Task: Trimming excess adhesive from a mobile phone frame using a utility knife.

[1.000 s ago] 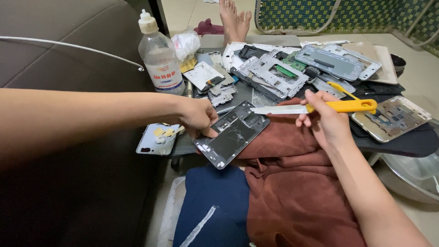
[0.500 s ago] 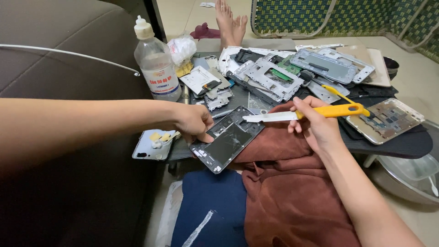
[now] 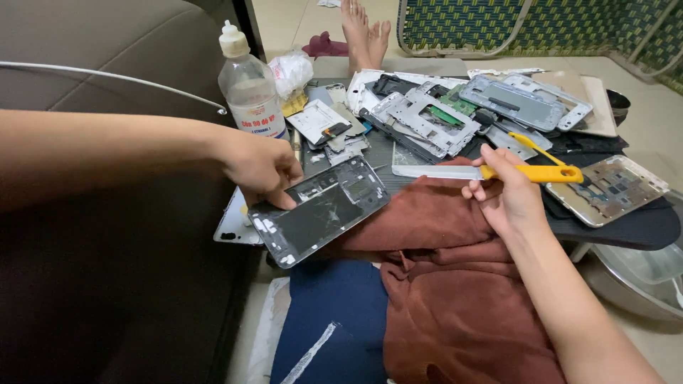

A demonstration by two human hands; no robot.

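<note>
near the middle, on the rust-brown cloth (image 3: 455,284), the left hand (image 3: 260,167) pinches the far-left edge of a cracked dark phone panel (image 3: 320,210). right of it, the right hand (image 3: 509,195) is closed around a yellow-handled knife (image 3: 491,172), blade pointing left. farther off lie metal phone frames (image 3: 427,117) and a clear plastic bottle (image 3: 249,85).

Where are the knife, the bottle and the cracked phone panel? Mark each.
knife (image 3: 528,173): head view, on its yellow handle.
bottle (image 3: 250,92): head view, on its clear body.
cracked phone panel (image 3: 320,213): head view, on its dark middle.
</note>
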